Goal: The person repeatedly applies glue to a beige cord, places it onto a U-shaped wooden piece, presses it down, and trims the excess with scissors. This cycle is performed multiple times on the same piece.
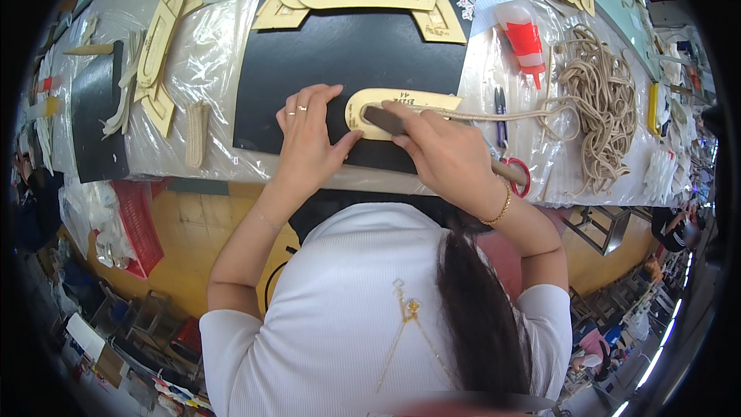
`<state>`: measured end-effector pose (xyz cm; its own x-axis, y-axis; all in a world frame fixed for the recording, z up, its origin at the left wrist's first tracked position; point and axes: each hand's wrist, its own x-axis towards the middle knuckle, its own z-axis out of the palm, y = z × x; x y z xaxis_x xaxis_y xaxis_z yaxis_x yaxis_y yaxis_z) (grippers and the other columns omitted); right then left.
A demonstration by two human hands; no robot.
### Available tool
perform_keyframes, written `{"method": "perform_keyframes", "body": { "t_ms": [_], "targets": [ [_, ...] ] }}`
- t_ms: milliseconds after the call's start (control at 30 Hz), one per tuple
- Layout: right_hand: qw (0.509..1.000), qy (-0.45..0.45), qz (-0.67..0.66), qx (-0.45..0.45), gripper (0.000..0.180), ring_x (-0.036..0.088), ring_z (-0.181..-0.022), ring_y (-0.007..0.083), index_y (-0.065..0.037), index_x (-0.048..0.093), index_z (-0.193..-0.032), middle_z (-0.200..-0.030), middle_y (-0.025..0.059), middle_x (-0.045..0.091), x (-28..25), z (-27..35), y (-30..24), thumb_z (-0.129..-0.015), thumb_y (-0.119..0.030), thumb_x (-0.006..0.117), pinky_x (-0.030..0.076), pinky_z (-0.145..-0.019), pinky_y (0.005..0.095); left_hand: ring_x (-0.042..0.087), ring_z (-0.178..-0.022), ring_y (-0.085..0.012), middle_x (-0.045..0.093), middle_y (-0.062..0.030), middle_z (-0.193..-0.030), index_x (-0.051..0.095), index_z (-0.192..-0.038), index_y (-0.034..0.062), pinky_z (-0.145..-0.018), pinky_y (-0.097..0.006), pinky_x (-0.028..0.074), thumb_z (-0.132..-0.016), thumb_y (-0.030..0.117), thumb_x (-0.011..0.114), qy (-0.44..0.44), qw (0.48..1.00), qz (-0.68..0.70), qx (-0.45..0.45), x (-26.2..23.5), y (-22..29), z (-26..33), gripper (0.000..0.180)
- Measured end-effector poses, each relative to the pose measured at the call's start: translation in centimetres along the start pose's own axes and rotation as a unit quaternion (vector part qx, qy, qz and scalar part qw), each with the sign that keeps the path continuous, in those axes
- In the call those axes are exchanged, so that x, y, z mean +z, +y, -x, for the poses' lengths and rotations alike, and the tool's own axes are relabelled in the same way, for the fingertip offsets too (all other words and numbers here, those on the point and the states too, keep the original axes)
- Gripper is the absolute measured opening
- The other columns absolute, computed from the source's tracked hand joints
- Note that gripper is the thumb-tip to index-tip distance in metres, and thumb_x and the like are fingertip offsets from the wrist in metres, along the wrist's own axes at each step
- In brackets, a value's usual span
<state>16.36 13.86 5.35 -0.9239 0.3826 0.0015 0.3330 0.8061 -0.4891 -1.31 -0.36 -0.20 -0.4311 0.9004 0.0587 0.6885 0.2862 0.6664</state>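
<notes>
Item: tan U-shaped cardboard pattern (401,112) on black sheet material (340,54), long axis left-right, rounded end toward my left hand (309,139). That hand lies spread, thumb at the pattern's lower edge. My right hand (444,154) grips a dark flat-tipped tool (384,119) over the pattern. Open black sheet above; table (216,166) edge just below.
</notes>
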Motion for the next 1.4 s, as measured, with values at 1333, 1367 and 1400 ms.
{"method": "perform_keyframes", "body": {
  "t_ms": [1333, 1367, 1400],
  "targets": [
    [0.939, 0.107, 0.071, 0.318, 0.041, 0.06, -0.103, 0.0315, -0.006, 0.069, -0.111, -0.104, 0.0095, 0.063, -5.2, 18.5, 14.9, -0.072, -0.002, 0.078, 0.045, -0.09, 0.0422, 0.06, -0.091, -0.034, 0.059, -0.0154, -0.093, 0.06, -0.084, -0.0014, -0.079, -0.042, 0.049, -0.077, 0.012, 0.083, -0.181, 0.981, -0.065, 0.03, 2.2, 6.6, -5.5, 0.027],
    [0.939, 0.127, 0.107, 0.3, 0.041, 0.061, -0.101, 0.0325, -0.005, 0.067, -0.112, -0.106, 0.0103, 0.063, -5.0, 18.3, 14.5, -0.073, -0.001, 0.078, 0.047, -0.09, 0.0415, 0.06, -0.089, -0.0334, 0.059, -0.0152, -0.091, 0.059, -0.083, -0.0015, -0.078, -0.041, 0.049, -0.077, 0.013, 0.083, -0.194, 0.979, -0.061, 0.024, 2.2, 6.7, -5.7, 0.029],
    [0.938, 0.148, 0.142, 0.278, 0.041, 0.061, -0.1, 0.0334, -0.004, 0.066, -0.112, -0.107, 0.0111, 0.062, -4.8, 18.0, 14.0, -0.073, 0.001, 0.077, 0.048, -0.09, 0.0407, 0.06, -0.087, -0.0328, 0.059, -0.0149, -0.09, 0.058, -0.081, -0.0016, -0.077, -0.041, 0.049, -0.077, 0.014, 0.084, -0.2, 0.978, -0.055, 0.019, 2.1, 6.8, -5.8, 0.03]
  ]
}}
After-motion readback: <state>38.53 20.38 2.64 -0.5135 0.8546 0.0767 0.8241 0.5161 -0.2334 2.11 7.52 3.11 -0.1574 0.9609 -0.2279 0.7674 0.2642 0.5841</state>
